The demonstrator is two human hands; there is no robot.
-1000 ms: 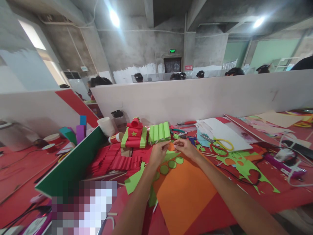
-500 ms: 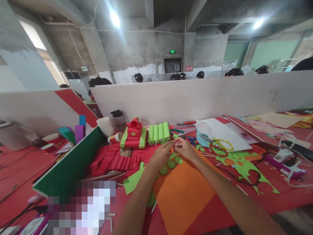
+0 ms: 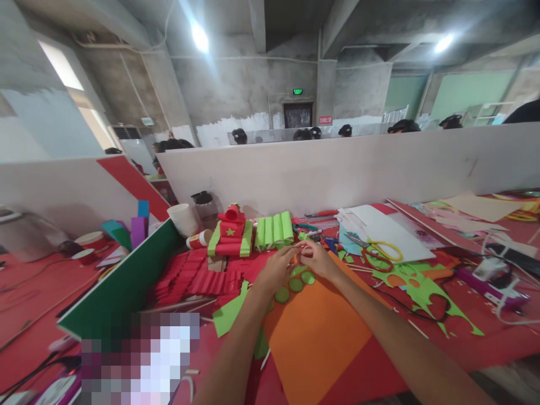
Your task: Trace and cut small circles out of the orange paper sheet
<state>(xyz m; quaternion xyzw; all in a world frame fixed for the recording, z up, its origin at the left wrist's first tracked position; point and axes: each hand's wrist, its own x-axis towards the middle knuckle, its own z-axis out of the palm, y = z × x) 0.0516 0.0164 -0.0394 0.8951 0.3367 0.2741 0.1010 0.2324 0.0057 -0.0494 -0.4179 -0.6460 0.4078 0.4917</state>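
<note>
My left hand (image 3: 278, 266) and my right hand (image 3: 314, 258) meet above the far corner of an orange sheet (image 3: 320, 326). The fingers of both are pinched close together around something small, partly orange, that I cannot make out. Several green discs (image 3: 296, 284) lie in a row on the sheet just below my fingers. Left of my left hand are a light green paper piece (image 3: 228, 316) and pleated red paper strips (image 3: 196, 275). Beyond the hands stand light green rolled papers (image 3: 274, 229) and a red paper model (image 3: 230, 232) with a star.
Scissors with yellow and red handles (image 3: 386, 250) and a cut green sheet (image 3: 426, 287) lie to the right, near a purple power strip (image 3: 489, 287). A green board (image 3: 122, 281) slants at left. Behind runs a white partition (image 3: 295, 174), with people's heads beyond.
Both hands stay in nearly the same place, with only a slight shift of the right fingers. The view has moved very slightly.
</note>
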